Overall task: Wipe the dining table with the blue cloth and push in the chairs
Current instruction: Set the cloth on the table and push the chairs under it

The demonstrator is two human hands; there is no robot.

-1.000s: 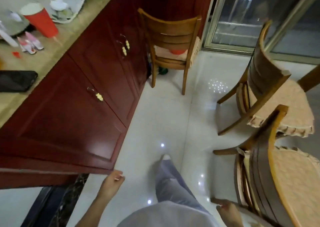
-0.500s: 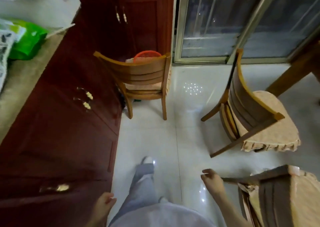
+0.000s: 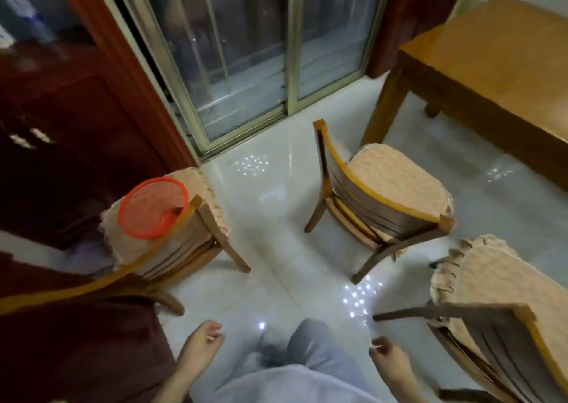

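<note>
The wooden dining table (image 3: 491,64) stands at the upper right. One cushioned chair (image 3: 387,196) sits pulled out near the table's corner leg. A second cushioned chair (image 3: 491,295) is at the lower right, close to my right hand (image 3: 390,359). A third chair (image 3: 172,236) stands at the left by the cabinet. My left hand (image 3: 199,347) hangs low with loosely curled fingers and holds nothing. My right hand also hangs with loosely curled fingers and is empty. No blue cloth is in view.
An orange plastic basket (image 3: 153,207) lies on the left chair's seat. A dark red cabinet (image 3: 61,156) fills the left side. Sliding glass doors (image 3: 246,58) run along the back. White tiled floor (image 3: 276,249) lies between the chairs. My grey-trousered leg (image 3: 307,353) is at the bottom.
My view has swung right, from the red cabinet and countertop to the chairs and the dining table. My right hand has come off the near chair's back. Both hands stay empty.
</note>
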